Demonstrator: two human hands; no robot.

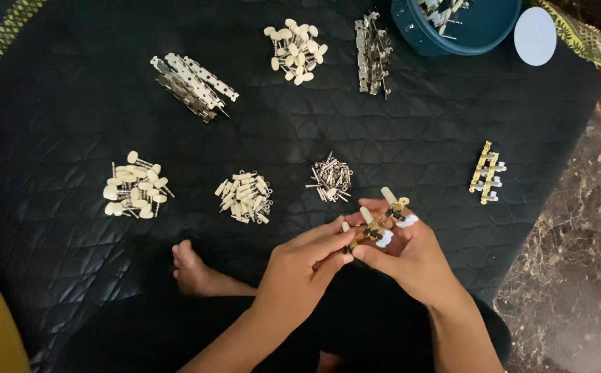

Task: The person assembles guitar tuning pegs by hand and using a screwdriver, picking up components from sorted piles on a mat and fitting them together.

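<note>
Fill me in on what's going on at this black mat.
A person sits at a black quilted mat and holds a gold tuning-peg assembly with cream knobs in both hands: the left hand pinches its near end, the right hand supports it from below. Sorted piles lie around: cream-knobbed pegs, small metal pins, metal plates. One finished gold assembly lies to the right.

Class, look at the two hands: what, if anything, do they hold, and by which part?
Both hands grip one gold metal tuner strip with cream knobs: left hand at its lower end, right hand along its underside.
</note>
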